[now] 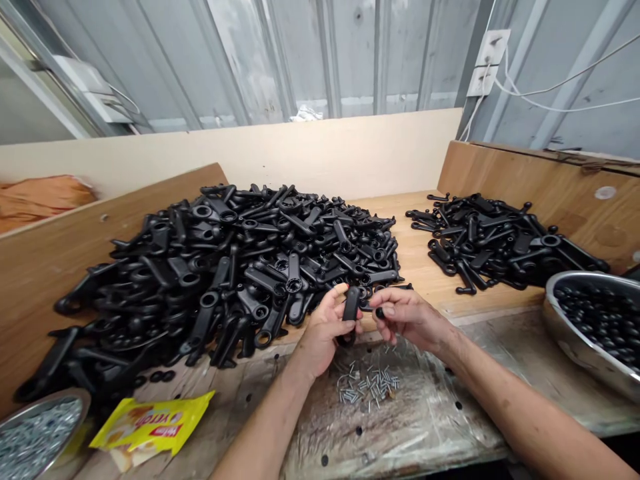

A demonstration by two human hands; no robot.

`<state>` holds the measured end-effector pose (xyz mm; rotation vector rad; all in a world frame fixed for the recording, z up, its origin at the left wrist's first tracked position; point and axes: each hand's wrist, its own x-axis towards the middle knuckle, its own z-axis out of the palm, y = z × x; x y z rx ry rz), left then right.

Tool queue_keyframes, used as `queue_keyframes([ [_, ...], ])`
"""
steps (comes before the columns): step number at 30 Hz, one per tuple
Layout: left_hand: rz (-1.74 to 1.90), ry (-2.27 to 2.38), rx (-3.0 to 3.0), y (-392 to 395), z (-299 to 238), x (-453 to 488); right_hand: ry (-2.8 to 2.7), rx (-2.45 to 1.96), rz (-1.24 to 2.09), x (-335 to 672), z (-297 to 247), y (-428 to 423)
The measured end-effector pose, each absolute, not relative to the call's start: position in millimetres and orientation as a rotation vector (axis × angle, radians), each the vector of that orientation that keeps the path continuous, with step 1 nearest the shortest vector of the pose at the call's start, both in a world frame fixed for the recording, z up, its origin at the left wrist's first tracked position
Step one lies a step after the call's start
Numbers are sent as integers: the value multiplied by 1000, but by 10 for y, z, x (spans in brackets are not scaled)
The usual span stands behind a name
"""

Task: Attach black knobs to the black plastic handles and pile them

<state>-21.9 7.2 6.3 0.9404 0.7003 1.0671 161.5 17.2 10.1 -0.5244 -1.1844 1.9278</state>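
In the head view, the left hand [320, 337] is grasping one black handle [351, 305], with the thumb lying on its near part; the handle stands nearly upright, above the front of the worktop [425, 427]. The right hand [413, 315] is just beside it and pinches a small black knob [380, 312] between thumb and fingers; the knob and the handle appear to be apart. Below the two hands lies a loose group of metal pins [370, 385]. Behind the left hand and to its left there is a large heap of black handles [240, 247], and a smaller heap of black parts [490, 247] lies at the right. A metal bowl [556, 320] at the right edge contains many black balls [600, 320]. At the near left, a yellow packet [155, 421] lies next to a bowl of metal pieces [40, 437].
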Motion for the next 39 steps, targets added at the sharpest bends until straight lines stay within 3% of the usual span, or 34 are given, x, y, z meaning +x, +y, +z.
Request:
queue_keyframes([
  [8, 1259, 1124, 1270, 17, -96, -158, -1059, -644, 1843, 1508, 12, 188],
  [25, 1131, 1210, 1680, -23, -174, -57, -976, -676, 1858, 1354, -74, 155],
  [39, 995, 1682, 2161, -69, -308, 18, -989, -928, 1543, 1252, -13, -21],
])
